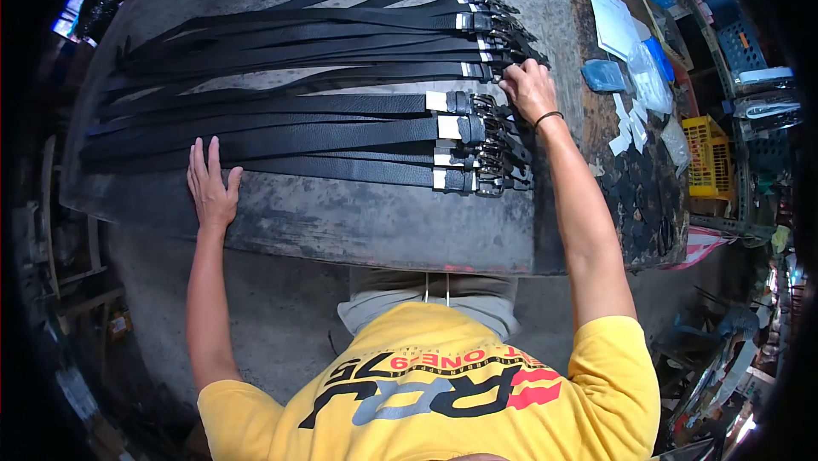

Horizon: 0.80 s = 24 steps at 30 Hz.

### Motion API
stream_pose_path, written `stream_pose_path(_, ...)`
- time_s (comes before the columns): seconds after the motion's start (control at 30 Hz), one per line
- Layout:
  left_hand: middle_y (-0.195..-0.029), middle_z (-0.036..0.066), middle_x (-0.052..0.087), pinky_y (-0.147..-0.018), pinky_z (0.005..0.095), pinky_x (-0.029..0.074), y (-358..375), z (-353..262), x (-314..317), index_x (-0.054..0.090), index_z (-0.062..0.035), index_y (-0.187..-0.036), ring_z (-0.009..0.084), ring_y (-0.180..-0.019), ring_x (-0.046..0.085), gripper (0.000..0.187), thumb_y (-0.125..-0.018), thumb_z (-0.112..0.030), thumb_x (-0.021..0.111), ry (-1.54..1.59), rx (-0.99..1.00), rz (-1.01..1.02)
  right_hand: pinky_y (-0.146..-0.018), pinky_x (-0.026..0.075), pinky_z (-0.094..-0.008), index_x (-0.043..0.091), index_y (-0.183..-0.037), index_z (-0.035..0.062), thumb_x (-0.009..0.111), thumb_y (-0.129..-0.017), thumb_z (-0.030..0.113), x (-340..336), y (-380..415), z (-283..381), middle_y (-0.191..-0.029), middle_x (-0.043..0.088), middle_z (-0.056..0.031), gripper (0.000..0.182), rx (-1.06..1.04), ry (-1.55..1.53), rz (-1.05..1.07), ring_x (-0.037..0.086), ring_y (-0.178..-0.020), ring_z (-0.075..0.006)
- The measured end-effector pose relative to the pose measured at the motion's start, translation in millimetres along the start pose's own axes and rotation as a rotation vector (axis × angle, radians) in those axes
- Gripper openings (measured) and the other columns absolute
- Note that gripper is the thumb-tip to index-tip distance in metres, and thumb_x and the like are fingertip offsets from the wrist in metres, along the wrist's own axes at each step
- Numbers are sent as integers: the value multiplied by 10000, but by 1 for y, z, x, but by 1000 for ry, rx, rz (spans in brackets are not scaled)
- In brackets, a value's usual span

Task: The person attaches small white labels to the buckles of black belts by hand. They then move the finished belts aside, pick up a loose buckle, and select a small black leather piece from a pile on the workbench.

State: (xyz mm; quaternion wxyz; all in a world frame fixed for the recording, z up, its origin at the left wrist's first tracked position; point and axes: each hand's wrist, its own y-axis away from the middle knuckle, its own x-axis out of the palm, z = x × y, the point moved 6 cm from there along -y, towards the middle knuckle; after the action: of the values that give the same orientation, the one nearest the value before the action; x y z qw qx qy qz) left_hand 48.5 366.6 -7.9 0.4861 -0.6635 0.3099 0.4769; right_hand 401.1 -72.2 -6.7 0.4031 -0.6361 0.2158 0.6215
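Several black leather belts (pixel 341 133) lie side by side across the table, in a nearer and a farther group. White tags or bands show near their buckle ends, and the dark metal buckles (pixel 490 146) are bunched at the right. My left hand (pixel 211 184) rests flat with fingers extended, its fingertips at the edge of the nearest belts. At the buckle end of the farther group, my right hand (pixel 530 90) has its fingers curled together against a buckle. What exactly lies between those fingertips is partly hidden.
The grey worn tabletop (pixel 358 222) carries the belts. On its right lie papers (pixel 609 18), a blue-grey packet (pixel 603 76), clear plastic bags (pixel 649 77), white slips (pixel 629 124) and dark scraps (pixel 643 210). A yellow crate (pixel 709 154) stands on the shelving beyond.
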Motion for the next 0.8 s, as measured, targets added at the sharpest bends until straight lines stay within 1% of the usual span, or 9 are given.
stream_pose_path(0.1, -1513, 198, 245, -1104, 495, 228, -2, -13, -3, 328, -129, -1461, 377, -1391, 243, 652, -908, -380, 565, -64, 85, -60, -807, 460, -462, 613, -939, 95, 690, -806, 213, -17, 2, 10, -1031, 543, -111, 194, -120, -24, 40, 534, -971, -344)
stream_pose_path(0.27, -1505, 204, 249, -1101, 515, 224, -35, -102, -23, 350, -95, -1442, 385, -1388, 241, 781, -799, -371, 695, 125, 235, -192, -911, 428, -437, 506, -937, 29, 633, -823, 90, -117, 31, 47, -1225, 517, -192, 182, -411, -139, -203, 521, -1074, -377)
stream_pose_path(0.4, -1519, 170, 237, -1117, 538, 178, -72, -162, -37, 294, -142, -1471, 353, -1429, 170, 883, -734, -333, 741, 247, 312, -211, -1062, 333, -503, 495, -904, 58, 653, -798, 74, -209, 79, 96, -1225, 527, -129, 191, -522, 60, -312, 499, -1185, -317)
stream_pose_path(0.47, -1307, 162, 507, -1064, 505, 306, -86, -168, -38, 453, -110, -1362, 329, -1261, 439, 664, -719, -72, 616, 252, 335, -131, -1095, 301, -504, 500, -914, 64, 644, -800, 49, -245, 106, 103, -1240, 528, -106, 184, -517, 111, -305, 470, -1238, -302)
stream_pose_path(0.5, -1199, 156, 596, -1032, 484, 364, -92, -160, -25, 529, -91, -1296, 326, -1167, 534, 603, -702, 7, 558, 267, 346, -29, -1105, 296, -489, 506, -925, 65, 635, -806, 34, -261, 120, 96, -1253, 527, -101, 179, -504, 125, -294, 452, -1261, -301)
stream_pose_path(0.57, -859, 103, 637, -838, 437, 466, -86, -135, -35, 637, -74, -1016, 308, -880, 613, 357, -694, 40, 531, 238, 423, -372, -1127, 275, -462, 521, -957, 59, 598, -844, 28, -292, 148, 68, -1289, 514, -113, 140, -420, 263, -358, 412, -1299, -309)
stream_pose_path(0.63, -839, 97, 607, -740, 434, 465, -80, -101, -55, 622, -73, -927, 312, -823, 595, 252, -722, 19, 508, 199, 361, -367, -1122, 271, -446, 534, -1004, 44, 525, -901, 43, -312, 180, 13, -1345, 482, -144, 104, -256, 420, -331, 385, -1316, -330)
stream_pose_path(0.7, -927, 112, 614, -796, 436, 470, -73, -58, -79, 615, -81, -967, 323, -919, 591, 303, -685, 28, 590, 127, 234, -316, -1087, 288, -465, 535, -1051, 37, 414, -989, 146, -327, 223, -63, -1380, 450, -170, 174, -203, 504, -285, 383, -1307, -362)
stream_pose_path(0.8, -1123, 134, 570, -948, 397, 440, -55, 2, -122, 591, -70, -1066, 325, -1111, 539, 518, -584, 112, 643, 116, 55, -319, -1076, 299, -449, 536, -1029, 18, 441, -963, 104, -325, 291, -150, -1379, 445, -191, 145, -22, 546, -250, 390, -1296, -367)
